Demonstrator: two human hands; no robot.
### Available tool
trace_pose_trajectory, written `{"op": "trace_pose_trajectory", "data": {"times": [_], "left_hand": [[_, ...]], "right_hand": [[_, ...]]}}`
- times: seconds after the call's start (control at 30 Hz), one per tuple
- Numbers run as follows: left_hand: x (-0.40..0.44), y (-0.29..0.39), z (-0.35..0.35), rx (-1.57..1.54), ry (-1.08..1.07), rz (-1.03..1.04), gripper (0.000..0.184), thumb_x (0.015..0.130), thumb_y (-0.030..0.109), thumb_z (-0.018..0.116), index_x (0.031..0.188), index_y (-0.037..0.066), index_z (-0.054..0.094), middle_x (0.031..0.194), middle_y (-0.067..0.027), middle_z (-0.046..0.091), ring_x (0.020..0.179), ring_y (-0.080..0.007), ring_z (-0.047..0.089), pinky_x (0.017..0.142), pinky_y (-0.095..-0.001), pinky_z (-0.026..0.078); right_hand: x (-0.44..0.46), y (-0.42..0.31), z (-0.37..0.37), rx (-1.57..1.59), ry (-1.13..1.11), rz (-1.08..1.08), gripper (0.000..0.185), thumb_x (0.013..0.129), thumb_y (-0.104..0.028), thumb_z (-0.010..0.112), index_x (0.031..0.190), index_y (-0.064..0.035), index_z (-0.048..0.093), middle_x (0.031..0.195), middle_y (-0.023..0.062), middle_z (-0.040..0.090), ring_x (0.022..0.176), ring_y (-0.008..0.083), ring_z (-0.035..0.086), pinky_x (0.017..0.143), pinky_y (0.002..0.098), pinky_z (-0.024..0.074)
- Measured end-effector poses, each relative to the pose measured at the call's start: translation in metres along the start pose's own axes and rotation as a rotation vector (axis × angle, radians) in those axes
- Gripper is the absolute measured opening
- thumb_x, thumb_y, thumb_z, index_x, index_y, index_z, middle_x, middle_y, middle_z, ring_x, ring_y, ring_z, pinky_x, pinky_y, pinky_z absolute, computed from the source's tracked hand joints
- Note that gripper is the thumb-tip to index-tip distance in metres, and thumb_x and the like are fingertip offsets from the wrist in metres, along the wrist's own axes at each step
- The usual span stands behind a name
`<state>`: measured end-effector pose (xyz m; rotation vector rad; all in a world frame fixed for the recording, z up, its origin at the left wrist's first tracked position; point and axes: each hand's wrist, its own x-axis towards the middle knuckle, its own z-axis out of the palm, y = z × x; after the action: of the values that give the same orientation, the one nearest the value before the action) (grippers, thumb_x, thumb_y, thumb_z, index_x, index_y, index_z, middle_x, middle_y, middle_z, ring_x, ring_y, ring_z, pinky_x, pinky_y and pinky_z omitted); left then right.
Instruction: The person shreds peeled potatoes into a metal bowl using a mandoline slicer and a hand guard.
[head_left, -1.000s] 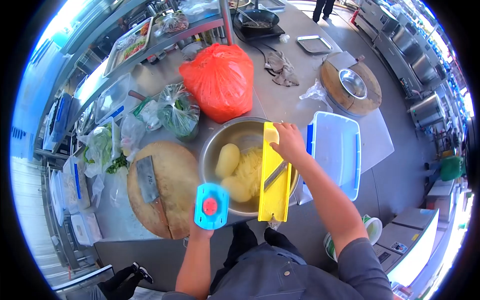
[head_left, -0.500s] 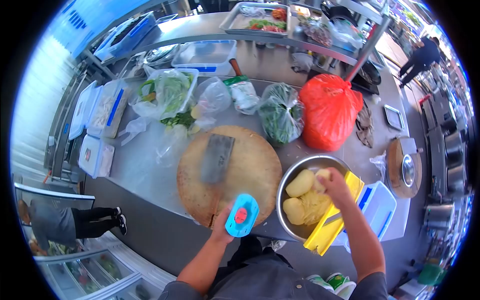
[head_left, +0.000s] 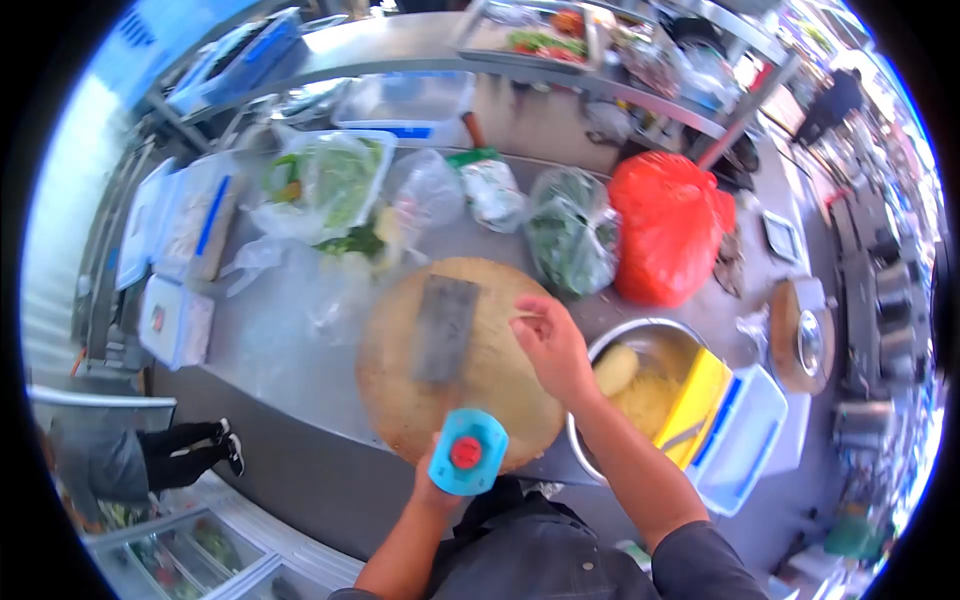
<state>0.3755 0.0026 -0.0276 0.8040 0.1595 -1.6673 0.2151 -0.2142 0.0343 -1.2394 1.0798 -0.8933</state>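
Observation:
A light-blue hand guard (head_left: 482, 432) with a red centre, like a mandoline slicer's food holder, is gripped by my left hand (head_left: 432, 478) at the front edge of the round wooden chopping board (head_left: 515, 400). Over the board's right side is my right hand (head_left: 556, 350), its fingers bent but apart; I make out nothing held in it. A cleaver (head_left: 446, 328) lies on the board, its handle end blurred. To the right, a steel bowl (head_left: 680, 328) contains a peeled potato (head_left: 616, 370) and yellow shreds (head_left: 650, 398). A yellow mandoline slicer (head_left: 706, 400) leans across the bowl; my forearm hides part of the bowl.
Behind the board stand a bag of greens (head_left: 572, 235) and a red plastic bag (head_left: 665, 230). A clear tub (head_left: 745, 440) is beside the slicer. Lidded boxes (head_left: 175, 320) line the left side. Other people stand at far left and far right.
My right hand has left the bowl, where it was on a potato, and moved left over the board. The blue hand guard has shifted slightly left and down in view.

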Motion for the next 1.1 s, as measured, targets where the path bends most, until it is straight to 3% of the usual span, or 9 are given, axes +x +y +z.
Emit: {"op": "trace_pose_trajectory", "data": {"times": [0.07, 0.13, 0.33, 0.47, 0.53, 0.67, 0.83, 1.03, 1.1], "left_hand": [[0.013, 0.001, 0.006, -0.143, -0.175, -0.027, 0.052, 0.102, 0.046, 0.048, 0.134, 0.006, 0.055, 0.133, -0.0154, 0.06, 0.121, -0.0321, 0.058, 0.105, -0.0495, 0.048], [0.021, -0.002, 0.013, -0.208, -0.093, -0.054, 0.044, 0.102, 0.037, 0.047, 0.13, 0.004, 0.059, 0.131, -0.0154, 0.063, 0.121, -0.0331, 0.059, 0.107, -0.0497, 0.046], [0.031, -0.035, 0.041, -0.075, -0.205, -0.129, 0.042, 0.101, 0.035, 0.049, 0.128, 0.005, 0.06, 0.129, -0.0147, 0.063, 0.119, -0.0327, 0.06, 0.106, -0.0488, 0.047], [0.028, -0.064, 0.044, 0.012, -0.212, -0.167, 0.039, 0.101, 0.029, 0.05, 0.129, 0.002, 0.057, 0.127, -0.0132, 0.063, 0.117, -0.0288, 0.061, 0.101, -0.0439, 0.05], [0.029, -0.074, 0.041, 0.041, -0.206, -0.17, 0.04, 0.102, 0.03, 0.051, 0.13, 0.002, 0.057, 0.127, -0.0125, 0.063, 0.117, -0.0276, 0.061, 0.101, -0.0426, 0.05], [0.033, -0.07, 0.068, 0.406, -0.04, 0.14, 0.041, 0.103, 0.031, 0.054, 0.133, 0.002, 0.055, 0.12, -0.007, 0.063, 0.108, -0.0212, 0.061, 0.095, -0.0381, 0.05], [0.052, -0.043, 0.103, 1.892, 0.181, 0.711, 0.049, 0.09, 0.025, 0.07, 0.132, 0.005, 0.056, 0.119, -0.0134, 0.058, 0.103, -0.0278, 0.057, 0.089, -0.0412, 0.048], [0.077, -0.054, 0.078, 2.424, 0.258, 1.14, 0.053, 0.084, 0.023, 0.074, 0.131, 0.005, 0.056, 0.126, -0.019, 0.055, 0.116, -0.0394, 0.05, 0.1, -0.0469, 0.042], [0.068, -0.074, 0.092, 2.306, 0.154, 1.215, 0.053, 0.084, 0.021, 0.074, 0.132, 0.004, 0.056, 0.125, -0.0197, 0.055, 0.117, -0.0395, 0.051, 0.1, -0.0467, 0.042]], "right_hand": [[-0.052, 0.005, -0.04, -0.13, 0.147, 0.012, 0.036, 0.095, -0.012, 0.066, 0.127, -0.0023, 0.056, 0.11, 0.0086, 0.064, 0.1, 0.0162, 0.064, 0.087, 0.0303, 0.0517], [-0.101, 0.017, -0.083, -0.266, 0.34, -0.029, 0.025, 0.093, -0.008, 0.067, 0.117, -0.0048, 0.062, 0.099, 0.0061, 0.065, 0.091, 0.0142, 0.063, 0.082, 0.0293, 0.0513], [-0.236, 0.052, -0.218, -0.36, 0.995, 0.058, 0.027, 0.092, -0.007, 0.066, 0.117, -0.0024, 0.057, 0.103, 0.0057, 0.061, 0.091, 0.014, 0.058, 0.082, 0.0277, 0.0487], [-0.315, 0.088, -0.226, -0.465, 1.044, 0.4, 0.037, 0.094, -0.017, 0.069, 0.124, -0.001, 0.054, 0.109, 0.0084, 0.06, 0.101, 0.0147, 0.058, 0.088, 0.0302, 0.0481], [-0.337, 0.116, -0.213, -0.038, 0.9, 0.555, 0.041, 0.096, -0.027, 0.068, 0.124, -0.0002, 0.054, 0.108, 0.0081, 0.062, 0.098, 0.0159, 0.059, 0.087, 0.0316, 0.048], [-0.331, 0.126, -0.181, 0.204, 0.687, 0.737, 0.039, 0.098, -0.033, 0.065, 0.116, 0.0005, 0.056, 0.095, 0.0052, 0.062, 0.087, 0.0123, 0.056, 0.079, 0.0287, 0.0468], [-0.343, 0.136, -0.18, 0.185, 0.772, 0.508, 0.031, 0.103, -0.029, 0.057, 0.112, 0.0007, 0.059, 0.096, 0.0035, 0.063, 0.084, 0.0104, 0.056, 0.078, 0.0273, 0.0463], [-0.371, 0.115, -0.197, 0.495, 0.788, 0.282, 0.032, 0.107, -0.027, 0.05, 0.123, -0.0002, 0.058, 0.114, 0.0072, 0.068, 0.102, 0.0167, 0.065, 0.09, 0.0311, 0.051], [-0.377, 0.101, -0.207, 0.529, 0.783, 0.268, 0.033, 0.107, -0.027, 0.049, 0.124, -0.0003, 0.057, 0.115, 0.0076, 0.067, 0.103, 0.0176, 0.065, 0.091, 0.032, 0.0511]]}}
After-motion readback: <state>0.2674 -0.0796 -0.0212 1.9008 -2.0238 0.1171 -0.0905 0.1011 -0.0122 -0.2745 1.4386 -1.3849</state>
